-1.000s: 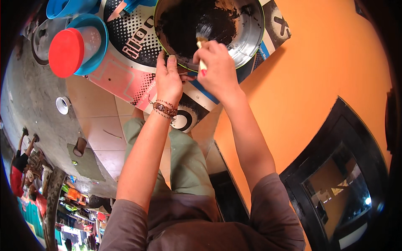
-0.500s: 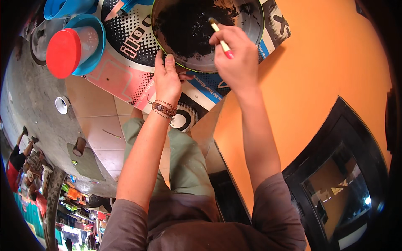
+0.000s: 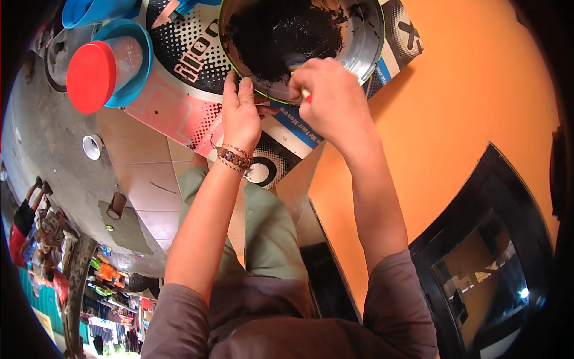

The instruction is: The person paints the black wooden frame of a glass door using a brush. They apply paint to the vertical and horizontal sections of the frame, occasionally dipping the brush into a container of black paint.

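Observation:
A round, shallow metal pan with a yellow-green rim sits at the top, its inside coated with a wet black substance. My left hand, a braided bracelet at its wrist, steadies the near rim, with the thumb on the edge and the fingers beside and below it. Over the pan's near right side, my right hand is closed around a slim brush with a pale handle and red end. The hand covers most of the brush, whose tip is down at the black layer.
Under the pan is a patterned tabletop. At its left stand a blue basin, a red-lidded clear jar and another blue container. An orange wall runs along the right. A white cup and brown cylinder lie on the floor.
My right hand has drawn the brush nearer and slightly left, from the pan's middle toward its near side. The handle is now mostly hidden by my fingers. My left hand stays at the rim.

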The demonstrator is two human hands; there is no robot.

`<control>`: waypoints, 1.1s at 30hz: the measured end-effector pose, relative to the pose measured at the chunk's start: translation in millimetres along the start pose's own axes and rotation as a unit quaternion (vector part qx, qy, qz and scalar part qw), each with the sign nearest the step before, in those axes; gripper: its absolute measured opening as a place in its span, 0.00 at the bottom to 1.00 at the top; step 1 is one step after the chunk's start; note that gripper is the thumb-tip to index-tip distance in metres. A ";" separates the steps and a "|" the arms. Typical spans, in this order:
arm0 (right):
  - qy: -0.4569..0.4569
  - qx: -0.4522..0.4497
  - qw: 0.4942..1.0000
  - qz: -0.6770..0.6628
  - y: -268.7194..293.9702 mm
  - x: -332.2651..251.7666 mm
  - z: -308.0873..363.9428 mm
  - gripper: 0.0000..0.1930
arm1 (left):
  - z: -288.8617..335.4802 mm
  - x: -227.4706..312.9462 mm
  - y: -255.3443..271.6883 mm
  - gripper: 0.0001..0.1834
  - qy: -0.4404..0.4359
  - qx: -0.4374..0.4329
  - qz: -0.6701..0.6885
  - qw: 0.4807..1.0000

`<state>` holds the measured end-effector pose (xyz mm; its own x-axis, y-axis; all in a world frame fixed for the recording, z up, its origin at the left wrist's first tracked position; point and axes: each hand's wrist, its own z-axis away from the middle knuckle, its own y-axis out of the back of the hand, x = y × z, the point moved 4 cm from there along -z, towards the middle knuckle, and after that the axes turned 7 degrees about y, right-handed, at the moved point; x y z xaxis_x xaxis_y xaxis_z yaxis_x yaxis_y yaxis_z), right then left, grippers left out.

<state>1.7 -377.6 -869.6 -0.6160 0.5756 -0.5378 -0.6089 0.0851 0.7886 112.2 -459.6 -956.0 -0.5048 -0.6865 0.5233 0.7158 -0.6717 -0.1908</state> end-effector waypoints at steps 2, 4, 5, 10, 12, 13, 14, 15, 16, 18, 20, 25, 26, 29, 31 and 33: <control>-0.079 0.074 0.991 0.075 15.9 -5.3 -4.2 0.09 | 1.9 1.3 -0.3 0.27 0.005 -0.004 -0.007 1.000; 0.026 0.145 0.988 0.057 10.4 6.5 -10.8 0.05 | -0.6 -1.7 -12.4 0.28 0.003 -0.028 0.004 1.000; 0.136 0.211 0.968 0.026 3.8 10.1 -9.0 0.03 | -2.0 -4.6 -15.1 0.28 0.001 -0.039 0.009 0.999; 0.013 0.044 0.998 0.047 8.6 10.1 -8.1 0.04 | -6.4 -5.9 2.7 0.26 -0.013 -0.011 -0.012 1.000; 0.012 0.167 0.986 -0.003 21.9 15.7 -16.0 0.05 | -0.2 -1.4 -2.8 0.24 -0.006 -0.013 -0.035 0.999; 0.013 0.287 0.956 -0.052 30.8 24.5 -18.6 0.06 | 0.3 -3.9 -7.2 0.24 -0.004 -0.019 -0.033 0.999; 0.051 0.337 0.940 -0.010 25.0 33.5 -22.7 0.07 | 0.3 -5.0 -11.7 0.24 -0.002 -0.017 -0.029 0.999; 0.047 0.291 0.955 -0.029 11.2 35.5 -28.7 0.08 | -0.1 -5.9 -11.4 0.24 0.000 -0.010 -0.028 1.000; 0.043 0.241 0.969 -0.016 -2.5 34.0 -25.3 0.08 | -2.0 -9.5 -12.0 0.24 0.000 -0.012 -0.027 1.000; 0.032 0.136 0.990 -0.021 -12.4 9.9 -21.8 0.07 | -8.2 -10.0 -2.4 0.27 -0.022 -0.020 -0.025 0.999; -0.005 0.101 0.991 -0.089 10.7 4.8 -26.5 0.07 | -5.2 -2.8 -0.9 0.27 -0.010 -0.018 -0.013 1.000; 0.093 0.270 0.957 -0.045 8.8 27.9 -36.6 0.07 | 1.5 -1.2 -15.0 0.28 0.015 -0.023 0.001 1.000; 0.105 0.210 0.972 -0.017 -3.5 24.8 -32.7 0.07 | 0.5 -3.6 -12.9 0.28 0.016 -0.021 0.000 1.000; 0.131 0.099 0.986 -0.011 -9.0 6.9 -15.4 0.06 | -4.8 -1.1 0.4 0.28 0.004 -0.019 0.007 1.000; 0.057 0.016 0.997 -0.046 6.5 14.2 -8.1 0.06 | -1.9 0.0 0.4 0.28 0.003 -0.017 0.006 1.000; 0.007 0.164 0.985 -0.055 33.2 23.9 -10.0 0.05 | -1.9 -2.2 -3.9 0.28 0.001 -0.031 0.003 1.000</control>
<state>-38.3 -369.1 -859.4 -0.5642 0.5369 -0.6272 -0.4790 0.4059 0.7783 109.5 -456.0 -958.0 -0.5015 -0.6913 0.5202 0.6877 -0.6833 -0.2452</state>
